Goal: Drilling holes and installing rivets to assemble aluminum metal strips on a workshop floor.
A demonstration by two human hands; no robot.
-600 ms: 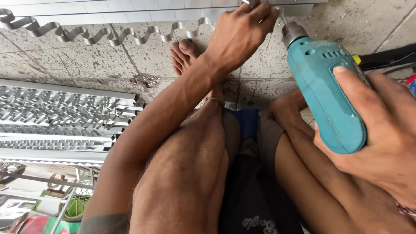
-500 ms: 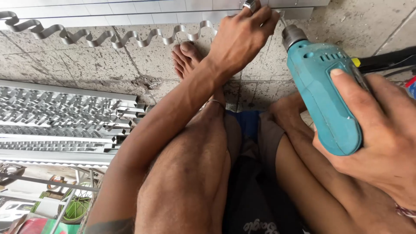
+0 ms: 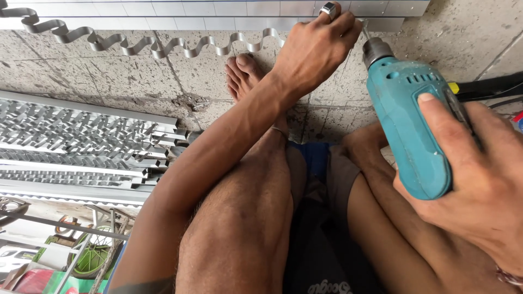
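Your right hand (image 3: 479, 185) is gripping a teal drill (image 3: 408, 125), fingers wrapped tight around its body. Its thin bit is pointing at the grey metal bar (image 3: 218, 8) lying along the far edge of the stone floor (image 3: 109, 76). Your left hand (image 3: 316, 46) is pressing on that bar, fingers curled, beside the wavy metal strip (image 3: 147, 46).

My left arm stretches forward, its hand (image 3: 316, 46) pressed down with fingers curled, a ring on one finger. My right hand (image 3: 474, 185) is wrapped tight, thumb laid forward. Bare legs are folded beneath me.
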